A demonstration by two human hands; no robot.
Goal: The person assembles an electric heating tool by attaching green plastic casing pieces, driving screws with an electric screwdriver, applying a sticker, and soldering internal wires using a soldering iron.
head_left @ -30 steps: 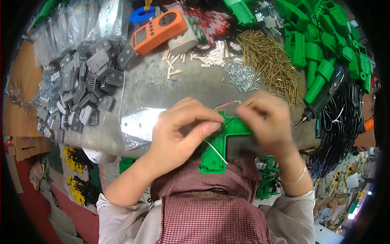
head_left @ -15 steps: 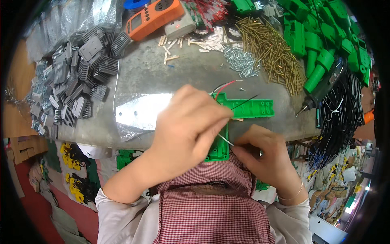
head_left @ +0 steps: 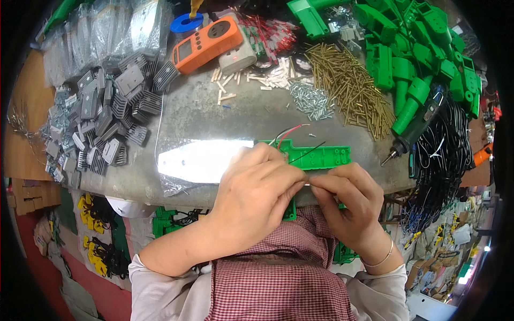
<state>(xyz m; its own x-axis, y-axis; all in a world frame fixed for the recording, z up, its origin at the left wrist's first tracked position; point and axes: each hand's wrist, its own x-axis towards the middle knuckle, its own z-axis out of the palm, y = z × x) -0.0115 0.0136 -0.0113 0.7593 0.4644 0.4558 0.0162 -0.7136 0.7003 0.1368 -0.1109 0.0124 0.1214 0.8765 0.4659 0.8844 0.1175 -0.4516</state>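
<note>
My left hand (head_left: 257, 187) is closed in a pinch over the green plastic housing half (head_left: 321, 156), hiding its middle. Its fingertips nearly meet those of my right hand (head_left: 350, 200), also pinched, at the housing's near side. A tiny pale bit of a thin wire (head_left: 309, 184) shows between the fingertips; the rest is covered, and what my left fingers grip is hidden. A red wire (head_left: 289, 132) and a black wire (head_left: 310, 153) rise out of the housing. Beside my left hand lies a flat silver pointed plate (head_left: 201, 160), partly in clear plastic.
Grey finned metal parts (head_left: 96, 112) are heaped at left. An orange meter (head_left: 208, 45) stands at the back, near pale small sticks (head_left: 284, 72), silver screws (head_left: 311, 100) and long brass screws (head_left: 353, 88). Green housings (head_left: 417, 48), a power screwdriver (head_left: 415, 131) and black cables (head_left: 444, 144) fill the right.
My right hand has risen to meet my left fingertips, and the pale wire that stretched between the hands is now mostly covered. The whole view has shifted slightly.
</note>
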